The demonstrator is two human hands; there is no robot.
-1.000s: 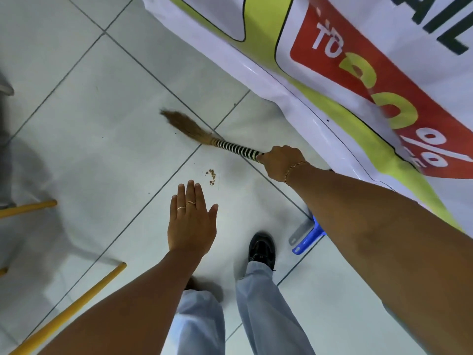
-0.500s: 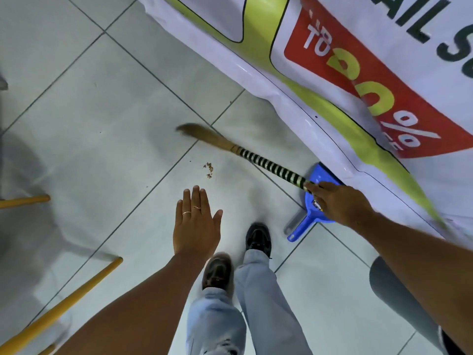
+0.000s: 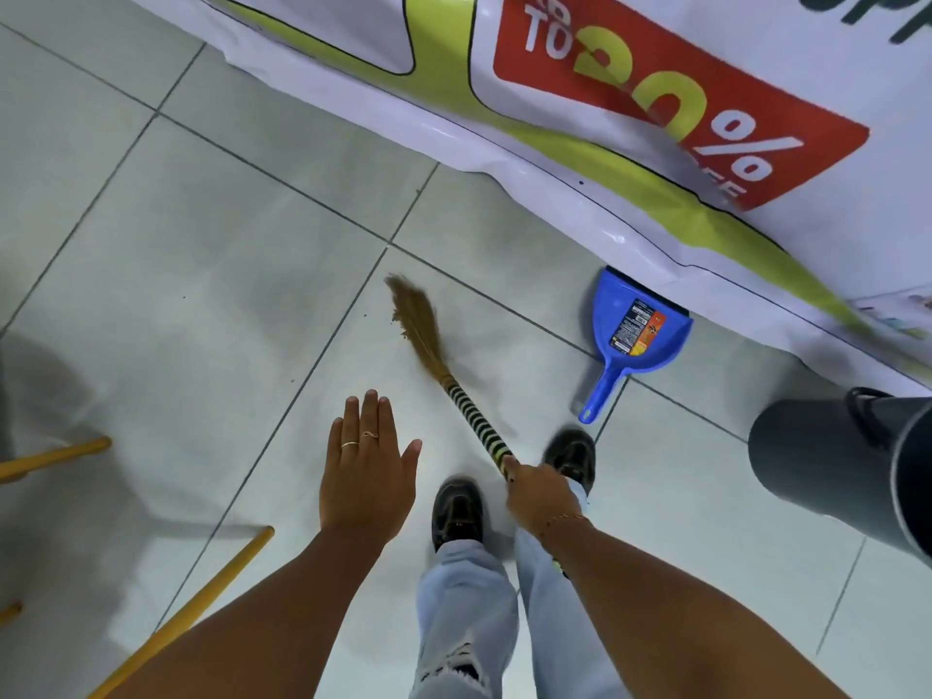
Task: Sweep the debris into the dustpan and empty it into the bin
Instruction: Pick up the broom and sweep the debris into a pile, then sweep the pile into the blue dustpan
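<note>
My right hand [image 3: 535, 494] grips the black-and-yellow striped handle of a small straw broom [image 3: 419, 322]. The bristles rest on the pale floor tiles, right beside a few brown crumbs of debris [image 3: 398, 327]. A blue dustpan [image 3: 636, 331] with a label lies on the floor to the right of the broom, its mouth tucked under the banner's edge and its handle pointing toward my feet. My left hand [image 3: 367, 466] hovers flat with fingers spread, holding nothing. A dark grey bin [image 3: 827, 466] stands at the right edge.
A large printed banner [image 3: 630, 118] covers the floor across the top and right. Yellow poles [image 3: 191, 602] lie at the lower left. My two dark shoes [image 3: 456, 507] stand just behind the broom.
My right hand has drawn back toward my feet, swinging the broom so it points away from me. The bristles now sit at the debris. The dustpan and bin have come fully into view.
</note>
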